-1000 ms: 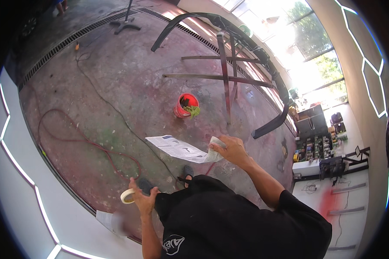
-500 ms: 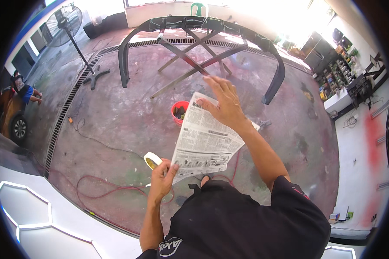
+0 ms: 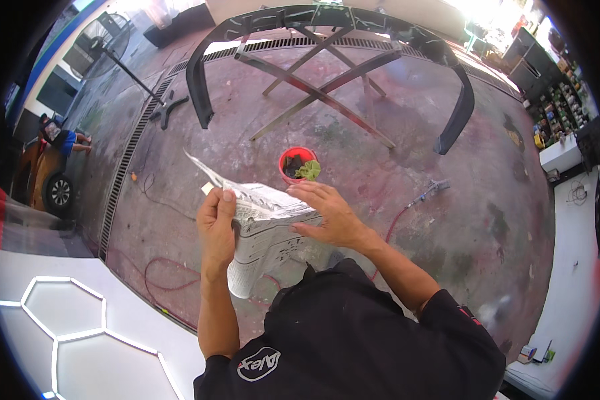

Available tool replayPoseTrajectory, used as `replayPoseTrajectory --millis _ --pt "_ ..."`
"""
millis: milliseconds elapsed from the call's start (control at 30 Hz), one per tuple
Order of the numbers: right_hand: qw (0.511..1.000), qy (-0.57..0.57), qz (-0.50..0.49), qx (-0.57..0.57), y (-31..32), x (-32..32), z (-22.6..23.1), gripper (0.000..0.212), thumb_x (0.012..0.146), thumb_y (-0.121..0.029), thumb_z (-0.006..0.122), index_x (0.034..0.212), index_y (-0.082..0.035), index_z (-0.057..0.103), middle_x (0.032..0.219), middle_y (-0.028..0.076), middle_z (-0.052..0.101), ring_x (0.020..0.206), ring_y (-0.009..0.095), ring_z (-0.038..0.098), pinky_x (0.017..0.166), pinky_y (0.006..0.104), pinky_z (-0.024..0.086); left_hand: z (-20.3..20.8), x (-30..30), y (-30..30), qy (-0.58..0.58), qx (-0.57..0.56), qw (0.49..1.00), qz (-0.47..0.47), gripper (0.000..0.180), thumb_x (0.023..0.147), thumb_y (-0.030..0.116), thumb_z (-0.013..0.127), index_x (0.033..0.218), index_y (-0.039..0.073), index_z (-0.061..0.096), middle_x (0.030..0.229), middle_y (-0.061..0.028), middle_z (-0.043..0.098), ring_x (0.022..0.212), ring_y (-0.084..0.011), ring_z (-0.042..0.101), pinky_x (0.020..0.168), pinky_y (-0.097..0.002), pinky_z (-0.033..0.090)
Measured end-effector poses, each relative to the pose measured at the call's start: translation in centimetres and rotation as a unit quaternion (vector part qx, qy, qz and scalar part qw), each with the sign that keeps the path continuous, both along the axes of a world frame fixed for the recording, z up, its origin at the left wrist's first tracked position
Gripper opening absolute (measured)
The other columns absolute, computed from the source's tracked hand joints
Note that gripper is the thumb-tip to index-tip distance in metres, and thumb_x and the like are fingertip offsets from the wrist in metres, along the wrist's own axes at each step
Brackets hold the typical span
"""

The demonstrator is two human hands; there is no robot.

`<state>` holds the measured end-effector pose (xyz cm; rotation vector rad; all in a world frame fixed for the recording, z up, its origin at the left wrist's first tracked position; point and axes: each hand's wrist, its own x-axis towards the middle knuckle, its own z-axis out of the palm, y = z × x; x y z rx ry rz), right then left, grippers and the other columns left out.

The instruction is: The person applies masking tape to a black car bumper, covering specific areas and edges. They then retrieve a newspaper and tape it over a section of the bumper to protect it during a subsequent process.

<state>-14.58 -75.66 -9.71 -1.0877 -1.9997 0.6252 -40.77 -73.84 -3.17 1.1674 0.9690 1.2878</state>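
Observation:
Both hands hold a sheet of newspaper (image 3: 267,243) in front of my body, its upper part bent over and its lower part curling down. My left hand (image 3: 218,220) is closed on the sheet's left side, thumb on top. A small pale edge of the masking tape roll (image 3: 207,189) shows behind those fingers; the rest of it is hidden. At the sheet's right side, my right hand (image 3: 330,217) has the paper between its fingers and thumb. Beyond the paper, a red bucket (image 3: 288,157) with dark and yellow-green contents stands on the floor.
A dark car bumper (image 3: 273,20) rests on a crossed-leg stand (image 3: 323,93) ahead. A red hose (image 3: 397,220) with a spray tool (image 3: 435,187) lies at the right. At the left are a pedestal fan (image 3: 133,77), a drain grate (image 3: 128,177), and a person (image 3: 63,140) by a car wheel (image 3: 59,192).
The newspaper has tipped flatter and bent over. My right hand has come down from its top edge to its right side. My left hand has risen, and the tape roll is now mostly hidden.

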Motion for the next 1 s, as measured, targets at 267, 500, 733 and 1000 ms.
replayPoseTrajectory --millis 267,500,733,1000 --pt "0.998 0.049 0.026 -0.004 4.8 2.4 -1.6 0.027 0.093 -0.015 0.081 0.120 -0.011 0.077 0.118 0.008 0.078 0.117 0.027 0.071 0.105 0.0426 0.051 -0.6 1.8 3.2 -0.071 -0.028 0.996 0.044 0.026 0.116 0.024 0.060 0.112 0.001 0.071 0.104 -0.0026 0.074 0.093 -0.0077 0.065 0.087 -0.0274 0.053" --pt "0.998 -0.050 -0.031 0.024 9.4 6.0 -0.9 0.025 0.095 -0.025 0.082 0.115 -0.010 0.078 0.113 0.008 0.078 0.109 0.028 0.073 0.097 0.0417 0.053 -3.4 0.9 10.7 0.007 -0.048 0.999 0.010 0.027 0.116 0.026 0.060 0.103 0.004 0.070 0.098 -0.0015 0.074 0.088 -0.0068 0.065 0.082 -0.0265 0.053" --pt "0.997 -0.009 -0.058 -0.059 14.3 7.9 3.3 0.041 0.099 -0.028 0.078 0.134 -0.008 0.072 0.139 0.012 0.070 0.129 0.033 0.064 0.109 0.0455 0.048 -0.9 4.0 20.5 0.262 0.101 0.920 -0.272 0.020 0.106 0.018 0.073 0.106 -0.001 0.067 0.093 -0.0076 0.075 0.080 -0.0187 0.070 0.077 -0.0339 0.054" --pt "0.980 -0.180 -0.047 0.074 21.1 8.7 5.1 0.068 0.085 -0.003 0.073 0.151 -0.014 0.059 0.162 0.006 0.054 0.154 0.033 0.043 0.122 0.0535 0.033 0.2 12.0 25.8 0.458 0.268 0.729 -0.431 0.023 0.099 0.022 0.074 0.114 0.007 0.067 0.088 -0.0186 0.071 0.080 -0.0396 0.072 0.068 -0.0502 0.054"
